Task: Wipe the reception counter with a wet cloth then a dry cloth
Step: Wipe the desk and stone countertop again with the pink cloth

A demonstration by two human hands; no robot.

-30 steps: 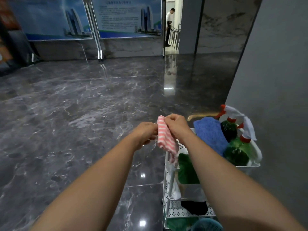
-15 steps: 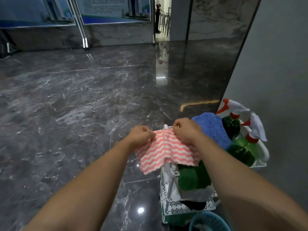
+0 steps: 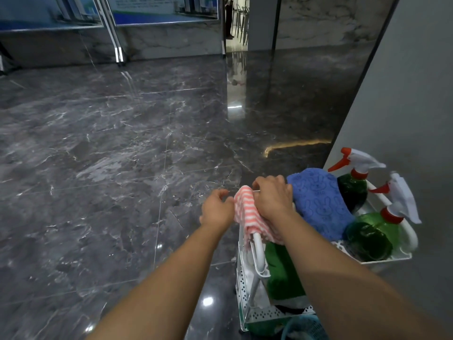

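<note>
On the cart rail (image 3: 258,249), head view: the striped cloth (image 3: 245,212) is now bunched and draped over it. Half a second ago it was stretched flat between both hands. The right hand (image 3: 272,201) sits on top, fingers curled down over the cloth, clamping it to the rail. The left hand (image 3: 217,211) is just beside the cloth's left edge, fingers loosely curled; can't tell if it pinches fabric. Reads as parking the cloth, not wiping. Wet or dry stage: can't tell. Reception counter not identifiable.

Around: blue cloth (image 3: 318,204) against the right hand, green cloth (image 3: 282,273) below, spray bottle (image 3: 353,190) and second bottle (image 3: 370,239) in the top tray, grey wall (image 3: 404,106) close on the right. Nothing blocks the hands.
</note>
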